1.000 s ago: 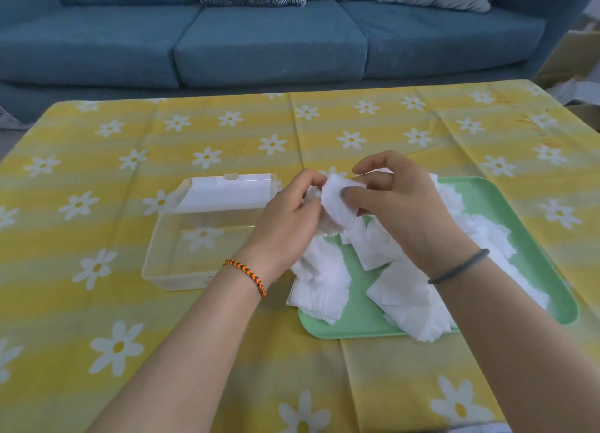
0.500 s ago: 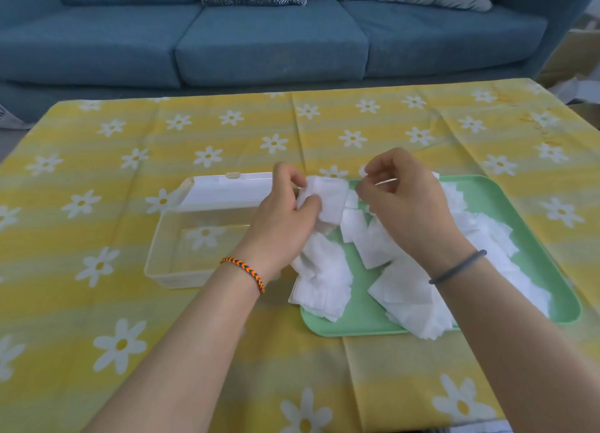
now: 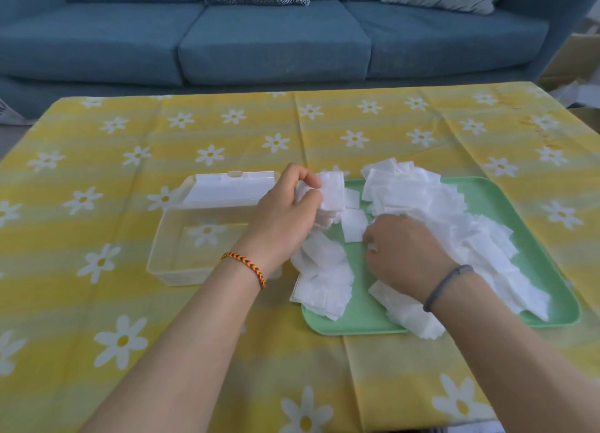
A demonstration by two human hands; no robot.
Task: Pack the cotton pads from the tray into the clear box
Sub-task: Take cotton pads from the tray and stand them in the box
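A green tray (image 3: 363, 315) at the right holds heaps of white square cotton pads (image 3: 448, 211), some spilling over its left and front rims. To its left stands the clear box (image 3: 168, 237), lid swung open behind it, nothing inside. My left hand (image 3: 282, 218) grips a small stack of pads (image 3: 331, 195) between the box and the tray. My right hand (image 3: 402, 250) is down on the tray, fingers curled onto the pads beneath it; what they hold is hidden.
A yellow tablecloth with white daisies (image 3: 130, 335) covers the table. A blue sofa (image 3: 272, 39) runs along the far side with two cushions. Cardboard and paper lie at the far right (image 3: 578, 85).
My right hand has let go of the stack and dropped onto the pads in the tray. My left hand keeps the stack and has shifted slightly left.
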